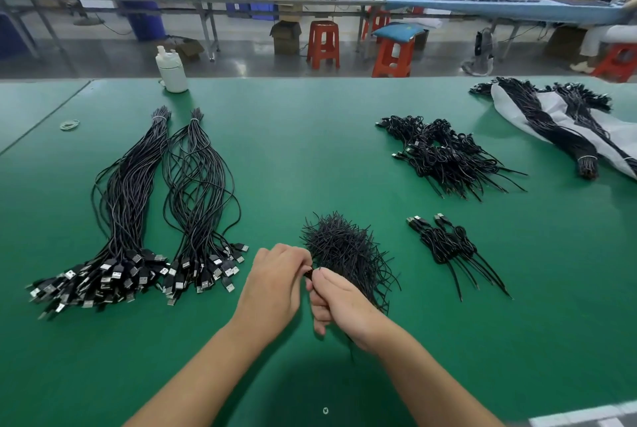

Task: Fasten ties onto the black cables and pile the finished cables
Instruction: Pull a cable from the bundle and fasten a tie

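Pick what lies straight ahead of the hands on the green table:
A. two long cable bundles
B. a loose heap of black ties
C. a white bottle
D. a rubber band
B: the heap of ties sits just beyond the left hand and right hand, while the bottle, bundles and rubber band lie off to the left.

On the tabletop [310,150], two long cable bundles [165,213] lie side by side at the left. The heap of ties [344,247] sits near centre, with both hands [310,292] touching just before it. A small pile of finished cables [444,244] lies right of the ties; a larger pile [444,154] lies farther back. A bottle [171,69] stands at the far left edge.
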### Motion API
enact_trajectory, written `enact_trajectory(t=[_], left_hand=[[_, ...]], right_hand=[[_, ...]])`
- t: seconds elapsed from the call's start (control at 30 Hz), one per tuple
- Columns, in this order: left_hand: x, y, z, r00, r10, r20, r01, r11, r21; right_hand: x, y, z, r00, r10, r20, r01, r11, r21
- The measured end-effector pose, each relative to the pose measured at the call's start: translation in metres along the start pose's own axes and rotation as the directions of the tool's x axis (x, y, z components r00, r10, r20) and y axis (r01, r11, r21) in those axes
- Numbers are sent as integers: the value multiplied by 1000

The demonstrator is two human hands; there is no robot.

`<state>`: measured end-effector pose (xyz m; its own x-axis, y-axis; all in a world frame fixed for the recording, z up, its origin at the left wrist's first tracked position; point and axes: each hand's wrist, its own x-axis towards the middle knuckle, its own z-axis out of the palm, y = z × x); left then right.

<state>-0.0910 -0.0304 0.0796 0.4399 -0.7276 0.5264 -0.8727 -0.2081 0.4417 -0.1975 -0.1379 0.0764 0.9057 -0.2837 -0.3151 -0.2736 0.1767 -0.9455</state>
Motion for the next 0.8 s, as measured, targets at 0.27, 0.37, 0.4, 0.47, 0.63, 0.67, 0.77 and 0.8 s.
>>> enact_trajectory(t=[0.27, 0.37, 0.4, 0.47, 0.63, 0.67, 0.77, 0.8], left_hand=[[4, 4, -3, 960, -248, 126, 260, 962, -83], [6, 7, -4, 933, -334, 137, 351, 927, -134], [6, 8, -4, 920, -361, 156, 382, 914, -138], [8, 7, -5, 888, -411, 206, 442, 886, -138], [10, 6, -5, 817, -532, 221, 572, 795, -203], [10, 6, -6, 816, -538, 212, 575, 795, -193], [8, 6, -6, 857, -465, 222, 495, 863, -100], [7, 8, -6, 876, -423, 232, 450, 890, -78]], right_hand=[[-3, -9, -10, 972, -236, -3, 107, 450, -886], [-3, -12, -10, 943, -329, 53, 116, 176, -977], [-3, -13, -11, 939, -338, 65, 116, 132, -984], [-2, -13, -12, 939, -336, 77, 116, 97, -988], [0, -7, -14, 939, -336, 78, 108, 72, -992], [0, -5, -13, 936, -345, 72, 105, 79, -991], [0, -3, -14, 928, -371, 41, 93, 123, -988], [1, -2, -15, 926, -376, 30, 88, 138, -987]])
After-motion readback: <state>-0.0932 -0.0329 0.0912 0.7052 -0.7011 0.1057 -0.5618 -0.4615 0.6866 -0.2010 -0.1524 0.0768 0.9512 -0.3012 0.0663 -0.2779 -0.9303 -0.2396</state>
